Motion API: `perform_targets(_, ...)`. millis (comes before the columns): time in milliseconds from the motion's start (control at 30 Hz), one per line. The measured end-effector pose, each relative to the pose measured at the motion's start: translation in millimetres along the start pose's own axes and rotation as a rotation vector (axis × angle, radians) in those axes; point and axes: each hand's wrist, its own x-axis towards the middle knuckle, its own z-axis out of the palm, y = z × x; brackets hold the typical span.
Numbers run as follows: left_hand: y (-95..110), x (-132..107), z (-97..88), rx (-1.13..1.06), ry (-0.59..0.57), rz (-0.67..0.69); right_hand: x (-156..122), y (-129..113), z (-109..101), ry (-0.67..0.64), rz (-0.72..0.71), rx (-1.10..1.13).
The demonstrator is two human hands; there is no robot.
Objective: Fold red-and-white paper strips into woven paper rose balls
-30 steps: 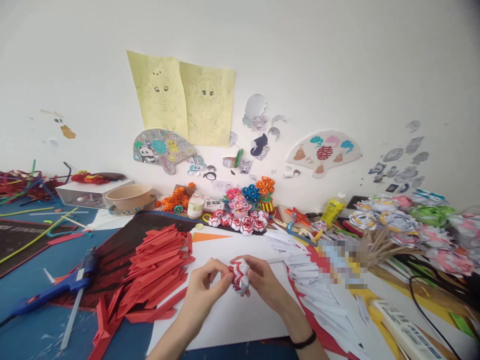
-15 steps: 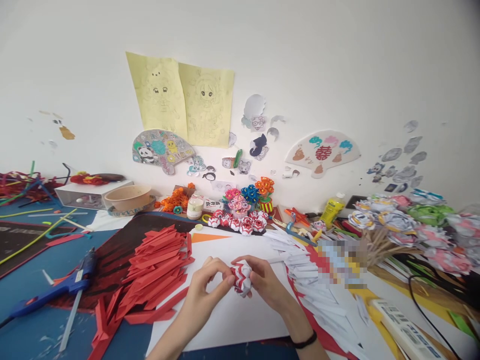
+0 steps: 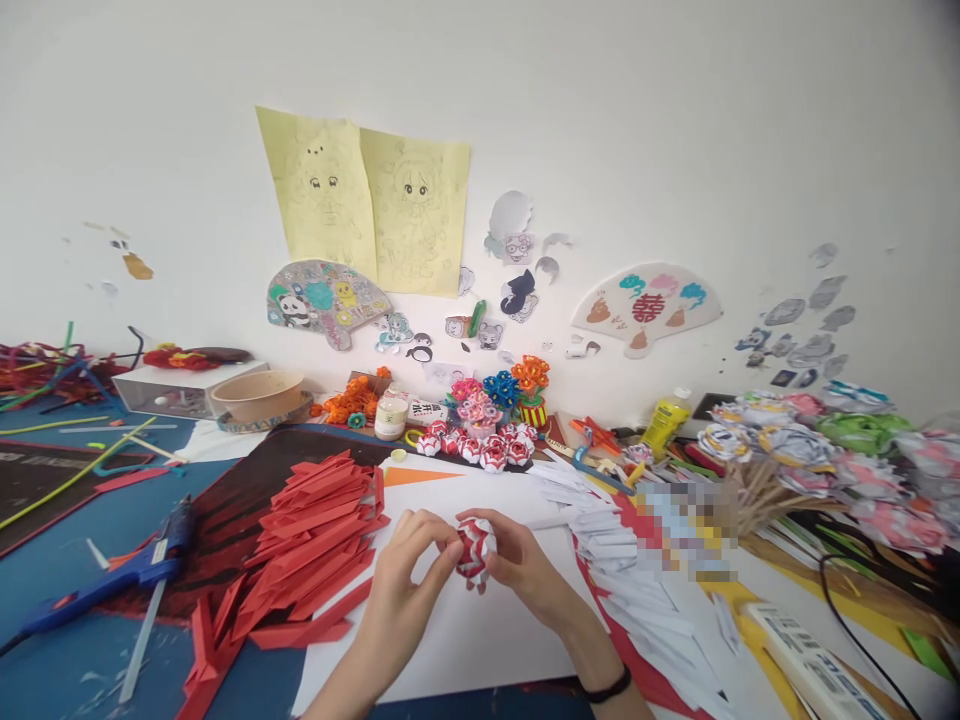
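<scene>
A red and white folded-paper flower [image 3: 475,553] is held between both hands above a white paper sheet [image 3: 457,640]. My left hand [image 3: 418,560] pinches its left side between thumb and index finger. Curled around the right side, my right hand [image 3: 521,565] grips it with thumb and fingers; some of those fingertips are hidden behind it. Left of the hands lies a heap of folded red paper strips [image 3: 315,530]. To the right are folded white paper strips [image 3: 637,590]. Several finished red and white flowers [image 3: 493,452] sit beyond the sheet.
A blue glue gun [image 3: 112,590] rests at the left with its cord. Farther back stand a beige bowl [image 3: 259,395], a small jar [image 3: 390,418] and a yellow bottle [image 3: 666,422]. Bunched paper flowers [image 3: 802,440] and a white power strip [image 3: 806,660] are at the right.
The flower has been turned in my fingers, so more red petals face me now. It has shifted slightly left and up, and both hands still hold it.
</scene>
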Motion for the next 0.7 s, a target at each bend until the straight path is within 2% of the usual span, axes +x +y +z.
perform_targets(167, 0.8, 2.7, -7.4, -0.002, 0.015, 0.034, -1.1, -0.1, -1.4, 0.011, -0.019, -0.001)
perform_targets(433, -2.2, 3.9, -7.5, 0.191, -0.044, 0.167, -0.7, -3.4, -0.5, 0.016, -0.024, -0.053)
perform_targets(700, -8.1, 1.3, -8.0, 0.330, -0.105, 0.238, -0.8, 2.1, -7.3, 0.084, 0.056, -0.129)
